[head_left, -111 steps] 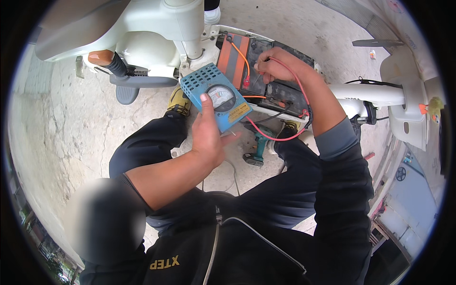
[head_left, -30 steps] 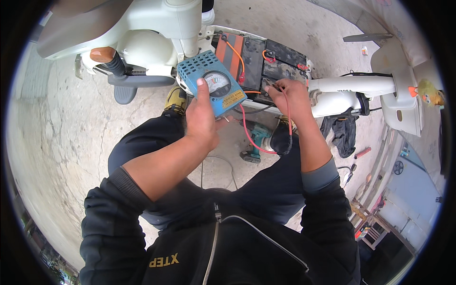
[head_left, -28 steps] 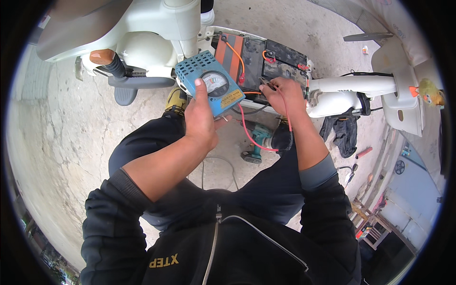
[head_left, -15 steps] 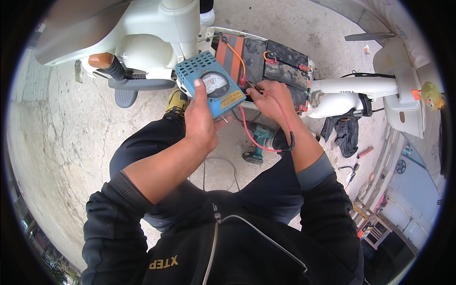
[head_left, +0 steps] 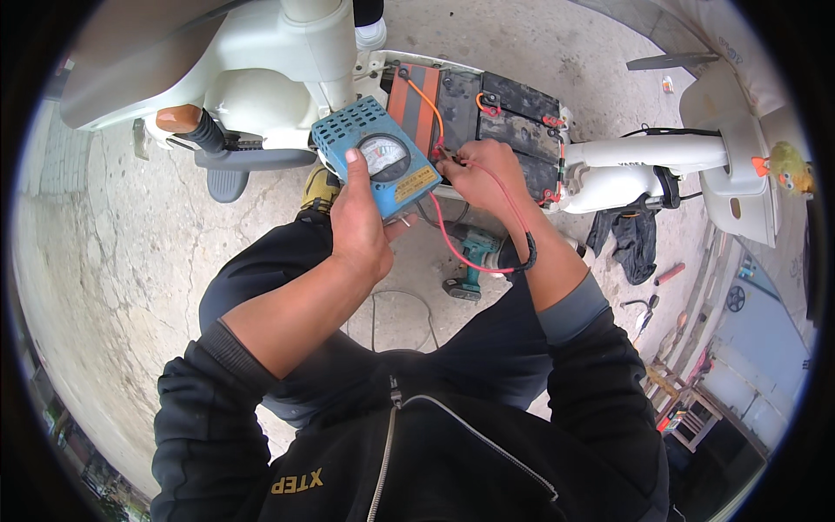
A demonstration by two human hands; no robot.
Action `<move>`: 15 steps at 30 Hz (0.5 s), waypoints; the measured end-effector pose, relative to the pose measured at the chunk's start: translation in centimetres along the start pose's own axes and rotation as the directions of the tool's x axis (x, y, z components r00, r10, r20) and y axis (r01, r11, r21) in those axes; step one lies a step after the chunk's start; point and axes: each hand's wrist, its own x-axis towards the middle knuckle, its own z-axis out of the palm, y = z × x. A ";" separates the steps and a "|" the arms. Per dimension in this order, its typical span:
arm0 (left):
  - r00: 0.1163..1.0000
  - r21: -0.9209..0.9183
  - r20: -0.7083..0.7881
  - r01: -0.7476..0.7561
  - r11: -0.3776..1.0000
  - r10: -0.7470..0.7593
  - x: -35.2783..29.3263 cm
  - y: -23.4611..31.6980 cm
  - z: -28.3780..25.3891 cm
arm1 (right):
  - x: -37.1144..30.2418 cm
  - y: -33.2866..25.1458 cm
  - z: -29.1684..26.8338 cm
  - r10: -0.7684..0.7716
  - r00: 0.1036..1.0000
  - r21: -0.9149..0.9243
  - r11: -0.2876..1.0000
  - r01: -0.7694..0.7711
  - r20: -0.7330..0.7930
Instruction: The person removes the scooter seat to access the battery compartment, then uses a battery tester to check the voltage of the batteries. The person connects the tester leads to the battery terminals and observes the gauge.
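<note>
My left hand (head_left: 358,228) is closed around a blue battery tester (head_left: 383,191) with a vented metal case and a round needle dial, thumb along its front. In my right hand (head_left: 489,181) is the clip (head_left: 450,157) of a red test lead (head_left: 513,202). Its tip is at the red terminal of a battery, where an orange wire (head_left: 426,97) also ends; whether the jaws grip it is too small to tell. Several dark batteries (head_left: 520,126) lie side by side in the open floor of a white electric scooter (head_left: 652,157), one orange-striped (head_left: 409,109).
A teal cordless drill (head_left: 470,265) stands on the concrete between my legs, near a thin black cable (head_left: 404,292). Dark cloth (head_left: 633,248) and a red stick-like object (head_left: 670,274) lie to the right. Someone's shoe (head_left: 371,35) shows beyond the scooter.
The tester and my left hand have shifted slightly left. My right hand has moved a little left and up, bringing the clip closer in at the red terminal.
</note>
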 end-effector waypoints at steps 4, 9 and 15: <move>1.000 -0.019 -0.019 0.012 1.000 -0.012 -0.1 0.3 0.3 | 0.7 0.6 -1.0 0.135 0.981 0.210 0.964 -0.163 0.141; 1.000 -0.028 -0.007 -0.006 1.000 0.006 -0.2 0.8 0.2 | 0.6 0.6 -0.8 0.167 0.971 0.311 0.926 -0.214 0.169; 1.000 -0.013 0.004 0.001 1.000 -0.001 -0.3 0.6 0.0 | 0.6 -1.5 0.1 0.083 0.997 -0.048 0.995 -0.083 0.000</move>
